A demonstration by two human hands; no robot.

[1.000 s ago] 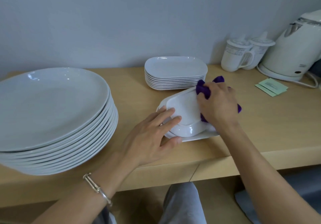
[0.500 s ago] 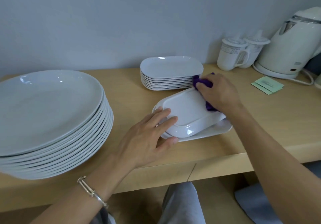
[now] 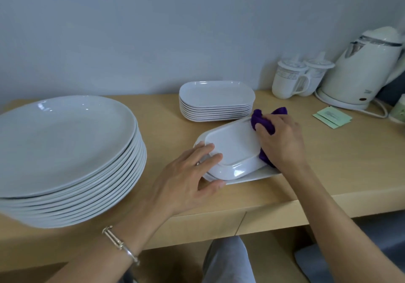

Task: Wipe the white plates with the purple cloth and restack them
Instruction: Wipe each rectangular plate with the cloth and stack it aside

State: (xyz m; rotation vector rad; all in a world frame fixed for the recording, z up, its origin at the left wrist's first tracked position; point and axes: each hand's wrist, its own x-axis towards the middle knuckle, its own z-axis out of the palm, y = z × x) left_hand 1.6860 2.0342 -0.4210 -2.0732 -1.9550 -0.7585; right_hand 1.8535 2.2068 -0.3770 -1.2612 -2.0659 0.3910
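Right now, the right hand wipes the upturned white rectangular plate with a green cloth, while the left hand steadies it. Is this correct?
No: the head view shows the crumpled cloth is purple, not green. The rest is right.

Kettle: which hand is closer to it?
Right. The right hand, gripping the cloth, is left of the kettle; the left hand rests on the plate, farther left.
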